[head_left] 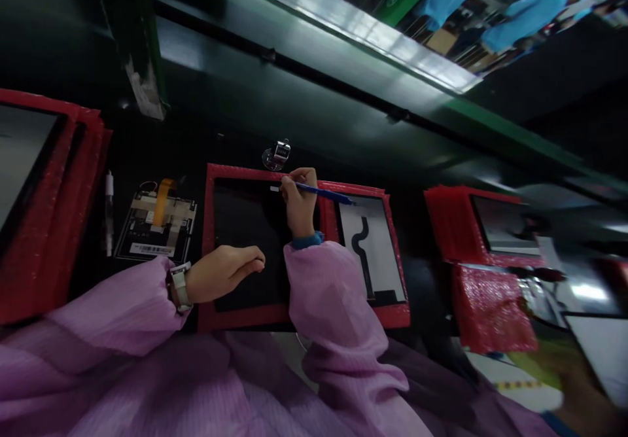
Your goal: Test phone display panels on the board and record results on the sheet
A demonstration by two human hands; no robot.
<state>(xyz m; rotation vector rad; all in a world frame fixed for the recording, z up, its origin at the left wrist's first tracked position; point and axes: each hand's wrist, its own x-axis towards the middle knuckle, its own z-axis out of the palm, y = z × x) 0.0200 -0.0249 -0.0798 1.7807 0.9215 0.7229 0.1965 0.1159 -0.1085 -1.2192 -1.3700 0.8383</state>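
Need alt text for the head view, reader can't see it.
A person's right hand holds a blue pen near a small white label on a red-bordered dark panel, the curled left hand over the same panel. A pale panel with a dark strip lies to the right; an electronics assembly with an orange ribbon sits to the left.

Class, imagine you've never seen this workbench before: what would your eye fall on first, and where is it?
Probably the blue pen in the right hand, held over the far edge of a black panel bordered in red, near the centre. Next might come the pale panel just to its right, crossed by a wavy black strip, and the bright red stack at the far left.
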